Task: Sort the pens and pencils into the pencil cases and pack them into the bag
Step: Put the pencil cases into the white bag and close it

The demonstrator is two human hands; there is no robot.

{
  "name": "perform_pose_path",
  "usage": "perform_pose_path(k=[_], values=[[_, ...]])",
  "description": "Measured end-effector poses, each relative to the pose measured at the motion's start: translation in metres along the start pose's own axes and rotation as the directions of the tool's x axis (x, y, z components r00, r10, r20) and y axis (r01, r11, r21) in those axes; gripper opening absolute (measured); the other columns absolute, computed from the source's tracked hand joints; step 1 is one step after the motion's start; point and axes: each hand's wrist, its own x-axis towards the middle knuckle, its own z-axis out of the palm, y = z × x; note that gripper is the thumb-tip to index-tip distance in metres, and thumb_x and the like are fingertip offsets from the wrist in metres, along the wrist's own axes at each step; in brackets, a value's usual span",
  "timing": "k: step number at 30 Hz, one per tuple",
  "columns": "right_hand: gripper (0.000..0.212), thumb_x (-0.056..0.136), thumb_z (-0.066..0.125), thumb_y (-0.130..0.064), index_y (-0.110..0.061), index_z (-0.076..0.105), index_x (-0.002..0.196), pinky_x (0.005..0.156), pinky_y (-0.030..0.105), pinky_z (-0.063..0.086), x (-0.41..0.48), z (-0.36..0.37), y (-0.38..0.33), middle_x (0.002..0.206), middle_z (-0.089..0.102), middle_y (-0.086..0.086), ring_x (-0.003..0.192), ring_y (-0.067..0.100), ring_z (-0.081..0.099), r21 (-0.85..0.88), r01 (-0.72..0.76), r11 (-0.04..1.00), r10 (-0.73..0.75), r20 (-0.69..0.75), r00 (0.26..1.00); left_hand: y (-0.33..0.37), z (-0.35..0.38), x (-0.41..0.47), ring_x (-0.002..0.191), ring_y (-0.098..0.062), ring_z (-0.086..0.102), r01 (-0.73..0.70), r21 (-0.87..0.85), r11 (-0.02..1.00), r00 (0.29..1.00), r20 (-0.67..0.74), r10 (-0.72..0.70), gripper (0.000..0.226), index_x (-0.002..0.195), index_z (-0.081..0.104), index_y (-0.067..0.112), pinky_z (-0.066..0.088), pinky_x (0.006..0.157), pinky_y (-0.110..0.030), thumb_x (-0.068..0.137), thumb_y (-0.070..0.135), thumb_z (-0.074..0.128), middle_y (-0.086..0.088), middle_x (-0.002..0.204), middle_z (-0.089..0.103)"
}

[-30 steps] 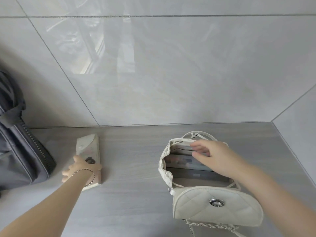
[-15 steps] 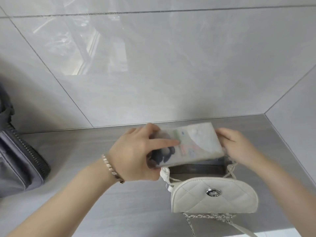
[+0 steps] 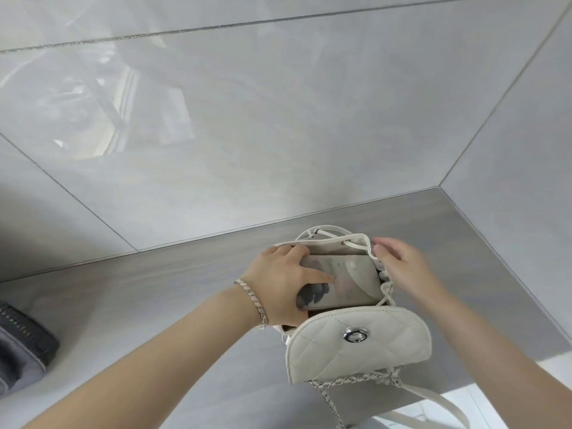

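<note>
I saw left grip (image 3: 278,289) wrapped round the pencil case (image 3: 349,283), half inside the white bag (image 3: 359,345) on the worktop (image 3: 154,289), right grip (image 3: 402,267) loose-fingered at its rim

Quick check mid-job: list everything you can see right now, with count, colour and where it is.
bag: one, white quilted, on the counter near its right end, flap folded toward the camera, mouth open
clasp: one, silver, on the flap
chain: one, silver, hanging below the flap
pencil case: one, pale with a dark print, partly in the bag's mouth
grey bag: one, grey with a dark zip, left edge, cut off
counter: one, grey
wall: glossy pale tiles, behind the counter
bracelet: one, silver, left wrist
left hand: grips the pencil case's left end
right hand: at the bag's right rim, blurred
</note>
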Motion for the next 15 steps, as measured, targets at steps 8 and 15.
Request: perform_pose_path(k=[8, 15], values=[[0.041, 0.079, 0.064, -0.022, -0.018, 0.058, 0.119, 0.099, 0.026, 0.032, -0.017, 0.022, -0.012, 0.126, 0.051, -0.001, 0.119, 0.008, 0.037, -0.404, 0.47, 0.785, -0.474, 0.099, 0.875, 0.006, 0.014, 0.015, 0.09, -0.024, 0.064, 0.042, 0.048, 0.998, 0.995, -0.095, -0.037, 0.065, 0.117, 0.058, 0.031, 0.047, 0.085, -0.029, 0.056, 0.055, 0.058, 0.001, 0.101, 0.064], [0.046, 0.067, 0.067, -0.05, -0.043, 0.044, 0.107, 0.084, 0.024, 0.044, 0.004, 0.044, -0.026, 0.097, 0.051, -0.025, 0.094, -0.002, 0.051, -0.423, 0.659, 0.622, -0.377, 0.576, 0.725, 0.006, 0.011, 0.004, 0.086, -0.019, 0.067, 0.057, -0.109, 0.992, 0.94, -0.328, -0.09, 0.056, 0.095, 0.053, 0.017, 0.032, 0.096, -0.022, 0.061, 0.061, 0.048, 0.004, 0.089, 0.068]])
